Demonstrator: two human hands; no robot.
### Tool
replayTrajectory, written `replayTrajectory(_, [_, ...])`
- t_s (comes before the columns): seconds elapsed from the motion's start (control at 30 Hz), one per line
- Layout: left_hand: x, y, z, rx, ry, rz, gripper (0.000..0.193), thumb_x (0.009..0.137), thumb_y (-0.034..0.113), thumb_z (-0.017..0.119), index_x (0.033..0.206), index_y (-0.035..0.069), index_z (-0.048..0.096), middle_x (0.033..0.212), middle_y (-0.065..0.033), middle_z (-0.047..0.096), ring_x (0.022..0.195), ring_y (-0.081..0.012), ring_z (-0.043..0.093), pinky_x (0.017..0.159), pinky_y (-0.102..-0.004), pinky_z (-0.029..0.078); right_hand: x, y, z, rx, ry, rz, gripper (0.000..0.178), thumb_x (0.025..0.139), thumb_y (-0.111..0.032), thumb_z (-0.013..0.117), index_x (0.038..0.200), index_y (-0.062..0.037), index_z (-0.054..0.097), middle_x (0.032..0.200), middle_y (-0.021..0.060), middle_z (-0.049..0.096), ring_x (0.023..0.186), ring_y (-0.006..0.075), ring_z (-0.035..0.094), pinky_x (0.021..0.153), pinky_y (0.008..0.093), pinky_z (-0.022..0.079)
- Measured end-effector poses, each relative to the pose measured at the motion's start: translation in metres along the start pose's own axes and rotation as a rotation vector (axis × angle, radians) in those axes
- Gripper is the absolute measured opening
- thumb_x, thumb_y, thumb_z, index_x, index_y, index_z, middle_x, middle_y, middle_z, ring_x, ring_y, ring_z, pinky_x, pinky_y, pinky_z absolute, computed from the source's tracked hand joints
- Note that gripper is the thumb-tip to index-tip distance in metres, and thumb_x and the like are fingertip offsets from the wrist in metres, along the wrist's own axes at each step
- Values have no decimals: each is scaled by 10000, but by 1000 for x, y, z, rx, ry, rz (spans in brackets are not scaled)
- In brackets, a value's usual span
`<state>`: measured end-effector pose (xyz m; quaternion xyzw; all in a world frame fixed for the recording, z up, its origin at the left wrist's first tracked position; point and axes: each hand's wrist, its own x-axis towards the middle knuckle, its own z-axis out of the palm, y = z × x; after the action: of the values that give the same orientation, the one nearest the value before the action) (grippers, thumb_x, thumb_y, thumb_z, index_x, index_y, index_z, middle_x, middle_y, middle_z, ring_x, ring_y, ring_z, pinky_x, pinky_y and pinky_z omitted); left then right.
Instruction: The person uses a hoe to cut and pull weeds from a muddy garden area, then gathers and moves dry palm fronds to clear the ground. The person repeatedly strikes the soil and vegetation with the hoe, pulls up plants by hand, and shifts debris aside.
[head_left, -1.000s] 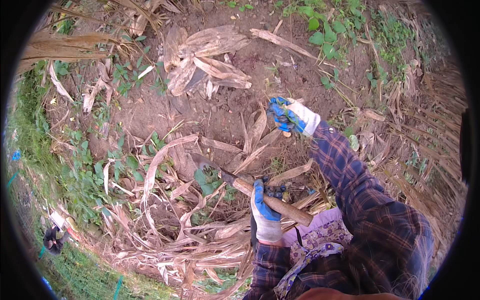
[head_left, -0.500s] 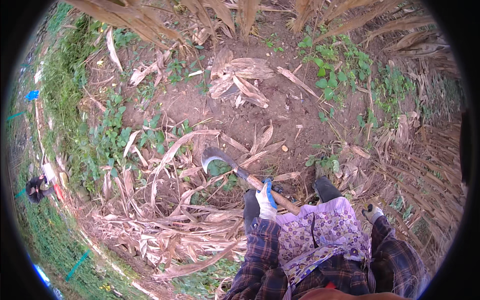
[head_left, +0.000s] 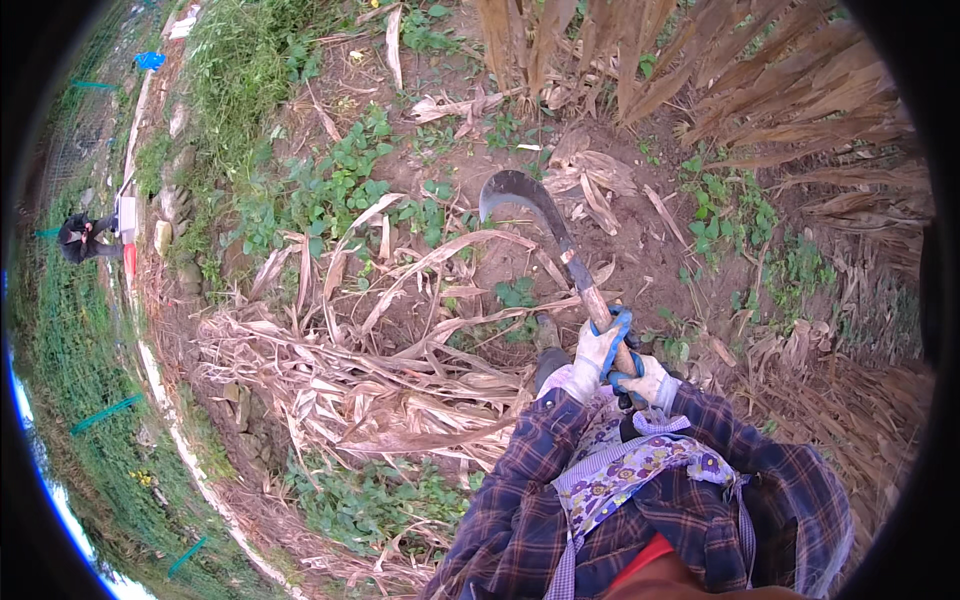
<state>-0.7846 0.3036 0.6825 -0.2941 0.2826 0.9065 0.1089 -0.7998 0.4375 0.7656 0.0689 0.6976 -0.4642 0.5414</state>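
A sickle point(head_left: 538, 205) with a dark curved blade and a wooden handle is held up in front of my body, its hooked tip pointing left. My left hand point(head_left: 600, 345), in a white and blue glove, wraps the handle below the blade. Just under it my right hand point(head_left: 648, 382), gloved alike, is closed around the lower handle. The handle's bottom end is hidden by my hands. Behind them hangs my purple flowered apron point(head_left: 610, 480). One dark boot point(head_left: 548, 365) shows left of my hands.
Dry corn leaves point(head_left: 350, 385) lie in a heap at left. Standing dry corn stalks point(head_left: 800, 110) rise at far right. Green weeds point(head_left: 335, 190) grow on the bare soil. A person in dark clothes point(head_left: 78, 238) is at the far left, beside a pale stone-edged strip point(head_left: 165, 400).
My right hand has come from my right side onto the handle beneath my left. The sickle has moved right and its blade points more upward. My view has turned to the left.
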Motion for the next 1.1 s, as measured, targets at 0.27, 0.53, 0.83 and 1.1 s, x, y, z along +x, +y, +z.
replayTrajectory(0.27, [-64, 117, -67, 151, -61, -24, 575, 911, 283, 645, 1352, 6, 402, 1167, -100, 571, 1004, -171, 582, 849, -310, 507, 16, -119, 61, -578, 74, -12, 341, 769, -356, 685, 975, -84, 671, 823, 117, 680, 758, 243, 646, 704, 382, 496])
replayTrajectory(0.53, [-75, 162, -98, 172, 8, 113, 466, 960, 340, 555, 1291, 25, 465, 1117, -51, 597, 990, -146, 580, 872, -290, 481, 68, -170, 93, -660, -65, -151, 288, 777, -301, 678, 943, -67, 658, 702, 76, 639, 642, 185, 601, 609, 344, 474])
replayTrajectory(0.83, [29, 272, -93, 188, 152, -9, 444, 935, 320, 595, 1247, 17, 501, 1092, -76, 620, 908, -180, 632, 823, -302, 516, 205, -258, 64, -885, -199, 11, 420, 770, -464, 652, 995, -109, 656, 848, 112, 681, 804, 251, 651, 713, 368, 477])
replayTrajectory(1.1, [126, 349, -71, 57, 83, -97, 566, 919, 232, 623, 1376, 13, 372, 1165, -104, 590, 938, -184, 622, 811, -300, 516, 281, -369, 5, -621, -131, -17, 337, 759, -370, 684, 987, -120, 681, 854, 112, 689, 801, 254, 655, 731, 373, 495])
